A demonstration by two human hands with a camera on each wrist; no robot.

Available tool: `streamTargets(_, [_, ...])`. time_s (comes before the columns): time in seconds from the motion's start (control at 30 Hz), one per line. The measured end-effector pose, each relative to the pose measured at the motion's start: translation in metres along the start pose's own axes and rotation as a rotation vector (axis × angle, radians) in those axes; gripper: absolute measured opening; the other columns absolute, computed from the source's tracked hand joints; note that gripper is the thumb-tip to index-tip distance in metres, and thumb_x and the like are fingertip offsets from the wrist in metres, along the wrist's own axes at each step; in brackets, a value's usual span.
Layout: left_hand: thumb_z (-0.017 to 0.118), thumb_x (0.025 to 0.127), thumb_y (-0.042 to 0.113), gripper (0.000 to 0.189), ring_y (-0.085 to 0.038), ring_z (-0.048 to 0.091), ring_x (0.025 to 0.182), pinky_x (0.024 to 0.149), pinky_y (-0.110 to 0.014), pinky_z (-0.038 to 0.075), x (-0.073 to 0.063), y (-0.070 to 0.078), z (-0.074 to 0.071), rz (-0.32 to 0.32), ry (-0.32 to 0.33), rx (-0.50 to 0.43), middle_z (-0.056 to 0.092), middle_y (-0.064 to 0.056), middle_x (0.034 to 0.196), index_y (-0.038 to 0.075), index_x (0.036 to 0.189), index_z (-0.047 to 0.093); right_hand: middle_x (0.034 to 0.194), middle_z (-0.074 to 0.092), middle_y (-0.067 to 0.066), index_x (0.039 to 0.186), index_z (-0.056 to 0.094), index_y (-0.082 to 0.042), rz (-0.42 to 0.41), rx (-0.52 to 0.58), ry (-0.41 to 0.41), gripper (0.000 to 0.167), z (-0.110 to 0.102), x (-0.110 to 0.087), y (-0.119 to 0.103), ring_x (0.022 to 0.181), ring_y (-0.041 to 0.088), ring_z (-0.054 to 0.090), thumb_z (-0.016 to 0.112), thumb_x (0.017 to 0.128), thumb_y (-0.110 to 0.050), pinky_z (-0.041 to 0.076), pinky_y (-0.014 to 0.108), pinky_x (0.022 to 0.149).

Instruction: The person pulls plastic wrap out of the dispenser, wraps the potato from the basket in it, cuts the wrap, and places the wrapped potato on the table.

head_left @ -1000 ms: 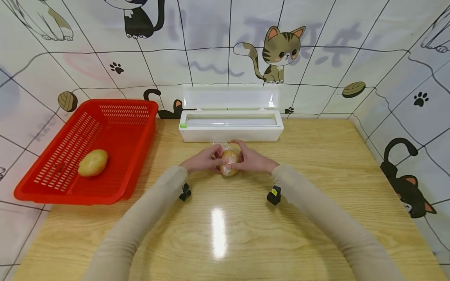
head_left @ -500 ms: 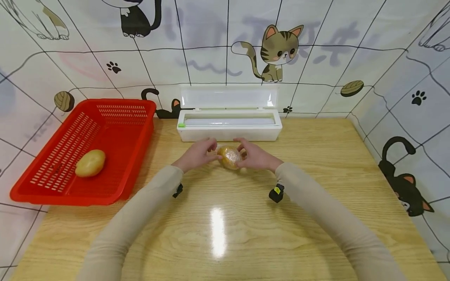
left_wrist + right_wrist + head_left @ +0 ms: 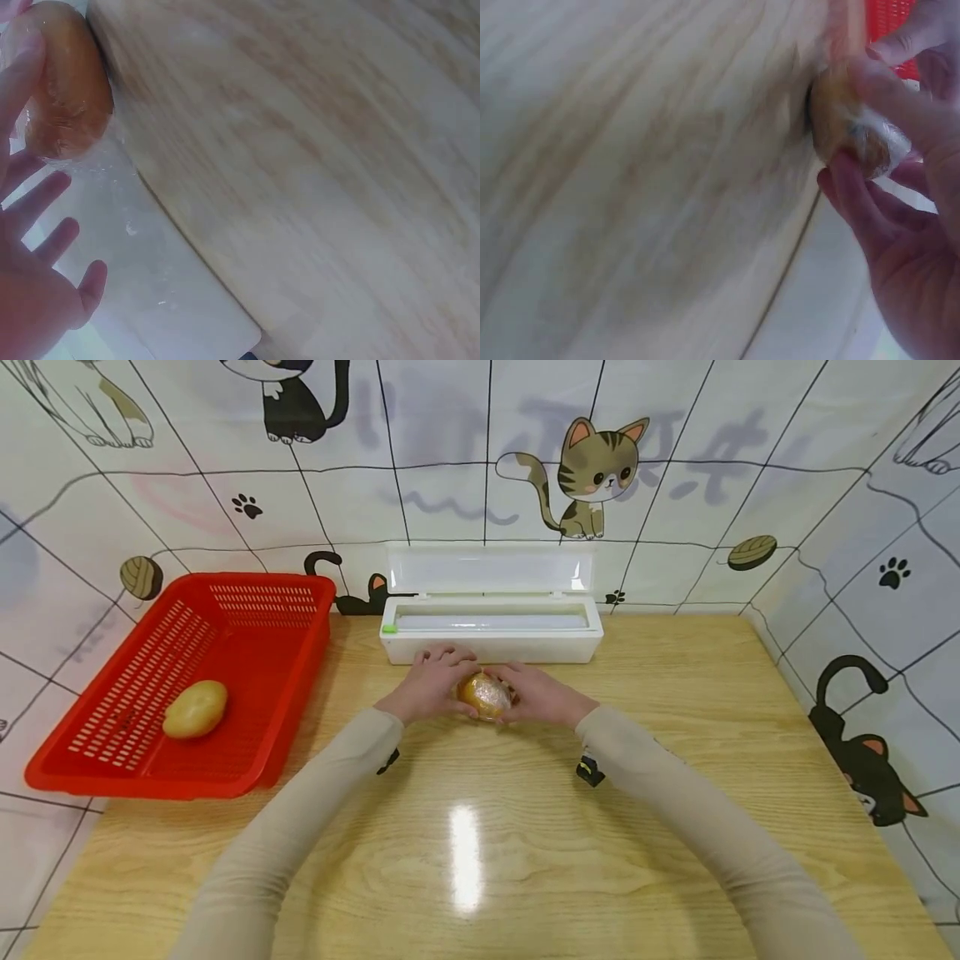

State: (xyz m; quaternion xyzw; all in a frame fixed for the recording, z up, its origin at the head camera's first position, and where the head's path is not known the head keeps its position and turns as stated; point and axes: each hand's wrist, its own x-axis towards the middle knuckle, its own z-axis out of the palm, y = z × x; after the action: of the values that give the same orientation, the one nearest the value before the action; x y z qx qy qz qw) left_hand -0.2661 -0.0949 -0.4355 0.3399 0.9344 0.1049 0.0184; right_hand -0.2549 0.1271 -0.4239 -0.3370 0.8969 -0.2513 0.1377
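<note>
A potato wrapped in clear plastic film (image 3: 486,695) is at the middle of the table, between both hands, its film shining under the light. My left hand (image 3: 430,685) holds its left side, the thumb lying along it; in the left wrist view, the other fingers of the left hand (image 3: 37,247) spread apart beside the potato (image 3: 71,86). My right hand (image 3: 546,693) grips the opposite side. In the right wrist view, thumb and fingers of the right hand (image 3: 915,262) curl round the wrapped potato (image 3: 840,124), which hides part of the fingertips.
Just behind the hands stands a white cling film dispenser (image 3: 491,649) with its lid raised and a roll inside. To the left, a red plastic basket (image 3: 273,735) holds one bare potato (image 3: 196,709). A patterned cloth wall (image 3: 442,502) closes off the table's back.
The loose film standing up at the potato's top is no longer seen; the film now lies smooth. My left hand drew off slightly, then came back onto the potato, which has turned.
</note>
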Motion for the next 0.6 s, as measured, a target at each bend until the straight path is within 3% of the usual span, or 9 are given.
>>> streamTargets(0.2, [0.073,0.079,0.053,0.07,-0.027,0.03,0.131,0.101,-0.053,0.022,0.003,0.001,-0.004,0.0,-0.059,0.014,0.052,-0.003,0.137,0.014,0.135,0.055,0.135,0.047,0.019,0.143,0.038,0.0,0.029,-0.111,-0.031,0.091,0.002,0.008,-0.004,0.118,0.031,0.05,0.085,0.074,-0.036,0.042,0.042,0.098])
streamTargets(0.37, [0.074,0.08,0.05,0.069,-0.026,0.032,0.131,0.103,-0.052,0.016,0.005,0.002,-0.007,0.011,-0.097,0.006,0.056,-0.002,0.133,0.014,0.136,0.054,0.133,0.049,0.017,0.141,0.04,0.0,-0.029,-0.153,-0.058,0.087,-0.002,0.01,-0.002,0.119,0.029,0.05,0.085,0.074,-0.032,0.041,0.04,0.1])
streamTargets(0.6, [0.076,0.078,0.049,0.07,-0.026,0.035,0.13,0.105,-0.05,0.015,0.008,0.002,-0.01,0.066,-0.107,0.005,0.058,-0.001,0.131,0.014,0.134,0.055,0.128,0.053,0.018,0.138,0.043,0.003,-0.125,-0.161,-0.111,0.08,-0.012,0.008,0.004,0.109,0.028,0.056,0.084,0.075,-0.026,0.047,0.037,0.091])
